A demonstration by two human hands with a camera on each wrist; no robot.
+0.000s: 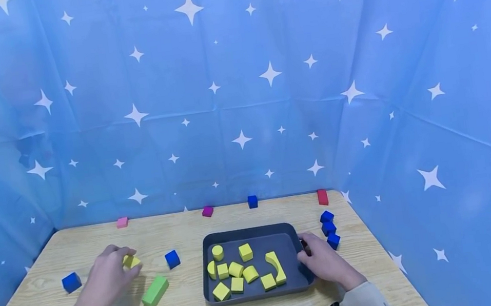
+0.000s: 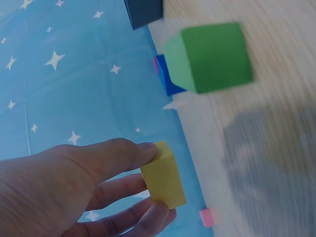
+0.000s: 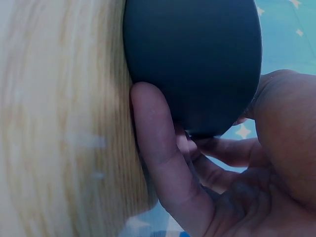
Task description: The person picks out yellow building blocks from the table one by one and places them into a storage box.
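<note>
My left hand (image 1: pixel 107 275) pinches a yellow block (image 2: pixel 166 181) between the thumb and fingertips, over the left part of the table. In the left wrist view the block's flat faces show, with the thumb on one end and a finger at the other. A green rectangular block (image 1: pixel 155 291) lies just right of this hand. At the right end of the dark tray (image 1: pixel 288 250), my right hand (image 1: pixel 327 260) grips the wall; the right wrist view shows a finger along its outside, low by the table. Inside the tray lie several yellow blocks, among them an arch (image 1: pixel 276 268) and a cylinder (image 1: pixel 217 252).
Blue cubes lie left (image 1: pixel 71 282) and right (image 1: pixel 172 258) of my left hand. Three more blue cubes (image 1: pixel 328 228) stand in a row beyond my right hand. Along the back edge are pink (image 1: pixel 122 222), purple (image 1: pixel 207 211), blue (image 1: pixel 253 201) and red (image 1: pixel 323 197) blocks, before a starry curtain (image 1: pixel 238 97).
</note>
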